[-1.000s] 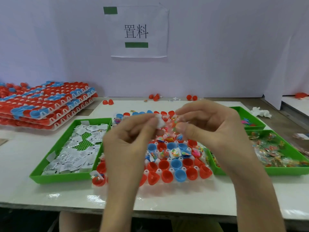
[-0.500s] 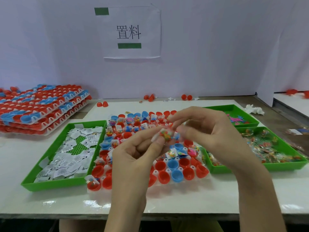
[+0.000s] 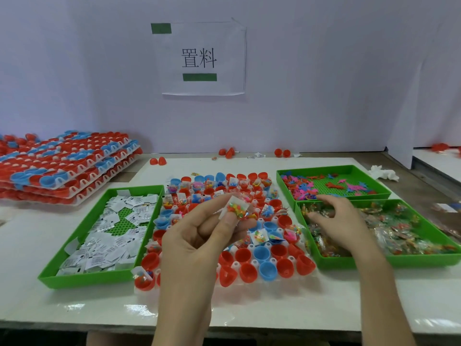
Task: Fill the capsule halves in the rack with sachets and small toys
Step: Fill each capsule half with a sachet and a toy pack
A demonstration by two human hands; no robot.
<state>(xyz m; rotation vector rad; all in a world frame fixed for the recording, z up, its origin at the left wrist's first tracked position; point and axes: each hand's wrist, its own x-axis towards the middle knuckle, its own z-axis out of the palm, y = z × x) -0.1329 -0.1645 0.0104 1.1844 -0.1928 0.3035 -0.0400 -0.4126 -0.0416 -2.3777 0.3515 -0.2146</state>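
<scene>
Your left hand (image 3: 197, 245) pinches a clear sachet (image 3: 235, 208) above the rack (image 3: 249, 287) — your right hand (image 3: 341, 223) curls loosely over the green tray (image 3: 374, 262), its grip impossible to tell.

A white plastic rack (image 3: 235, 265) of red and blue capsule halves (image 3: 262, 253) lies on the middle of the white table (image 3: 249, 310). Just left of it sits a green plastic tray (image 3: 84, 279) of white paper sachets (image 3: 107, 243). On its right are two more green trays: the rear tray (image 3: 324, 168) holds flat rubbery toys (image 3: 306, 191), the front tray (image 3: 374, 262) clear toy packets (image 3: 399, 233). A stack of filled racks (image 3: 62, 168) sits behind, far left. The left hand (image 3: 197, 243) holds one packet (image 3: 235, 208) over the rack.
</scene>
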